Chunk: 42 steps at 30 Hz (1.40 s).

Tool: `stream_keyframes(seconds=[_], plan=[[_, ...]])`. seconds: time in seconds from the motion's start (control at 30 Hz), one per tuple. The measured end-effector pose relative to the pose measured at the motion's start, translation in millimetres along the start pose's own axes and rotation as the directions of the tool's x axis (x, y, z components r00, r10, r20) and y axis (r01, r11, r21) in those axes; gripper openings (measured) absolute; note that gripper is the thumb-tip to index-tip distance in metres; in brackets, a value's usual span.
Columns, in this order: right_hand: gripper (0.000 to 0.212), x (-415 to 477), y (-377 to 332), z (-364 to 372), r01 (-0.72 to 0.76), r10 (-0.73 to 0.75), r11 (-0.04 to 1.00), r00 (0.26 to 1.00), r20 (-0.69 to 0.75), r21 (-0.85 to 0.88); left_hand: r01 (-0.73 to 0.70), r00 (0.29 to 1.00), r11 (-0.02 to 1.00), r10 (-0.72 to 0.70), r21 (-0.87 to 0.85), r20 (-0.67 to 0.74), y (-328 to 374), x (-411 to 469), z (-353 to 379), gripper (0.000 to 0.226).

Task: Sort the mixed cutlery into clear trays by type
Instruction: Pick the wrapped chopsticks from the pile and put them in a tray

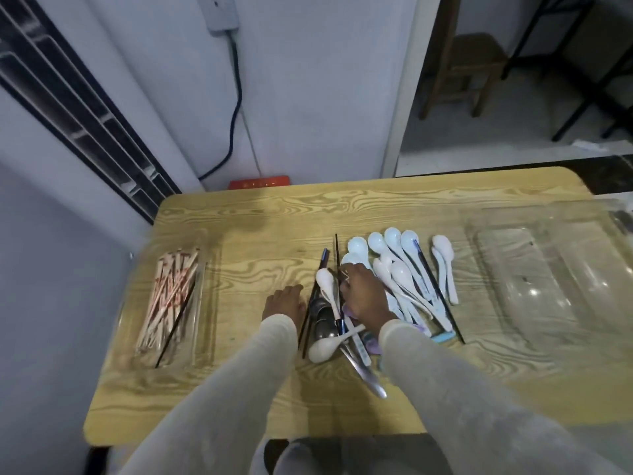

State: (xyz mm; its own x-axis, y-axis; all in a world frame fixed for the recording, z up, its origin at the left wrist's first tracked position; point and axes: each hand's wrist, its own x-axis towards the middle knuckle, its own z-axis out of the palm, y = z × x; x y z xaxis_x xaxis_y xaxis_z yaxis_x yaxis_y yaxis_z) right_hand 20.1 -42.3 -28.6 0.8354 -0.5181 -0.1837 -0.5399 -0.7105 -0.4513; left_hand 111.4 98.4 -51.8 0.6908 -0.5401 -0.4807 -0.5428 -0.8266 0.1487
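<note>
1. Cutlery (342, 323) lies heaped mid-table, nearer the front edge. White spoons (394, 262) fan toward the right, while metal spoons (322, 320) and black chopsticks (337, 252) cross at its left.
2. Our left hand (284, 303) rests flat and relaxed on the table (274, 217), just left of the heap, holding nothing.
3. Our right hand (363, 293) lies on the heap, fingers curled down; we cannot tell whether they pinch anything.
4. We should take one type at a time and lift each piece clear of its crossed neighbours.
5. Chopsticks belong in the left tray (205, 320), by the left edge, with the others there. Spoons likely suit the right tray (548, 269), by the right edge.
</note>
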Motion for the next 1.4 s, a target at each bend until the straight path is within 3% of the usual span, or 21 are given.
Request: stream_keyframes(seconds=[0.2, 0.43, 0.6, 0.8, 1.0, 1.17, 1.4], plan=[[0.052, 3.4, 23.2, 3.1, 0.047, -0.047, 0.999, 0.997, 0.055, 0.002, 0.174, 0.982, 0.983, -0.169, -0.052, 0.083, 18.4, 8.0, 19.0, 0.031], [0.043, 11.9, 33.0, 6.2, 0.074, -0.075, 0.997, 0.997, 0.012, 0.025, 0.323, 0.940, 0.925, -0.290, -0.197, 0.179, 24.4, 25.6, 13.2, 0.035], [0.034, 17.8, 34.1, 9.3, 0.086, -0.085, 0.996, 0.996, -0.040, 0.032, 0.299, 0.946, 0.935, -0.264, -0.190, 0.187, 22.4, 25.2, 13.8, 0.031], [0.034, 20.6, 32.0, 13.3, 0.076, -0.076, 0.997, 0.997, -0.022, 0.001, 0.279, 0.951, 0.944, -0.246, -0.174, 0.189, 24.5, 25.3, 18.1, 0.042], [0.043, 15.8, 26.2, 13.3, 0.048, -0.047, 0.999, 0.998, 0.028, -0.027, 0.329, 0.919, 0.938, -0.292, -0.109, 0.265, 29.2, 29.9, 15.7, 0.048], [0.034, 17.7, 14.0, 18.2, 0.055, -0.054, 0.998, 0.998, 0.007, -0.042, 0.418, 0.897, 0.859, -0.338, -0.297, 0.284, 18.1, 23.3, 11.6, 0.037], [0.024, 8.8, -8.5, 29.5, -0.033, 0.032, 0.999, 0.999, -0.030, -0.026, 0.444, 0.895, 0.802, -0.418, -0.399, 0.157, -24.9, 17.1, -6.2, 0.030]])
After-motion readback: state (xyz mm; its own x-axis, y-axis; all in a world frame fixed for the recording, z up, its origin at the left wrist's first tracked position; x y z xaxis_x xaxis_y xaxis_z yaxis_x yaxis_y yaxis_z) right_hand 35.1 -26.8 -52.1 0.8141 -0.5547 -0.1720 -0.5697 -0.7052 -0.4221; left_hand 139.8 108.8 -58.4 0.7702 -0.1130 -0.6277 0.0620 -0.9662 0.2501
